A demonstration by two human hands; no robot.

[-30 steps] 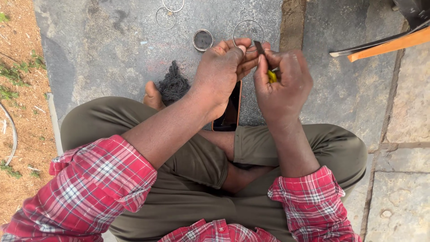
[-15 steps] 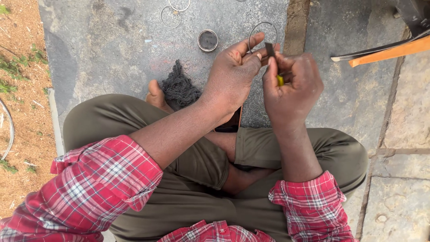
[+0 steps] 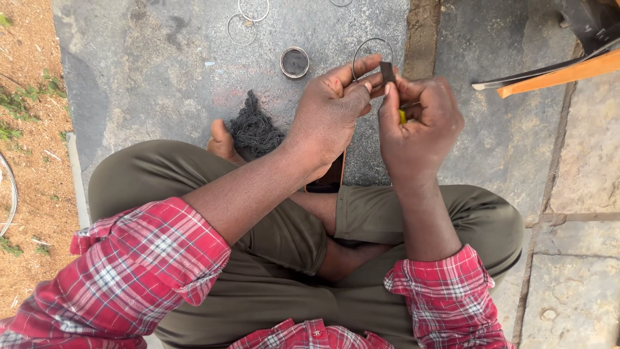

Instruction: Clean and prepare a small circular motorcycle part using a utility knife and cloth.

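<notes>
A grey stone slab point(image 3: 161, 77) makes up the ground, with bare sandy earth point(image 3: 29, 161) along one side and paler paving stones point(image 3: 581, 181) on the other. Nearest the camera, the person sits cross-legged in olive trousers point(image 3: 271, 258), the red checked sleeves point(image 3: 129, 278) rolled back from the forearms. A dark flat object point(image 3: 329, 181), perhaps a phone, lies just under the left wrist at the knee.

Above the lap the two hands meet. The left hand point(image 3: 329, 116) has its fingers curled, the thumb and forefinger pinching a thin wire ring point(image 3: 365, 48) that rises beyond the fingertips. The right hand point(image 3: 420, 126) is closed around a small yellow-handled tool point(image 3: 402, 116), and its thumb and forefinger press on a small dark strip point(image 3: 387, 70) that stands up between the two hands, touching the ring.

Just beyond the left foot, a tangle of dark thread point(image 3: 255, 129) rests on the slab. Farther out sits a small round tin point(image 3: 294, 62), and past it several loose wire rings point(image 3: 242, 29) lie flat on the stone. At the far right edge, an orange bar point(image 3: 562, 76) and a dark blade-like piece point(image 3: 536, 72) slant across the paving.
</notes>
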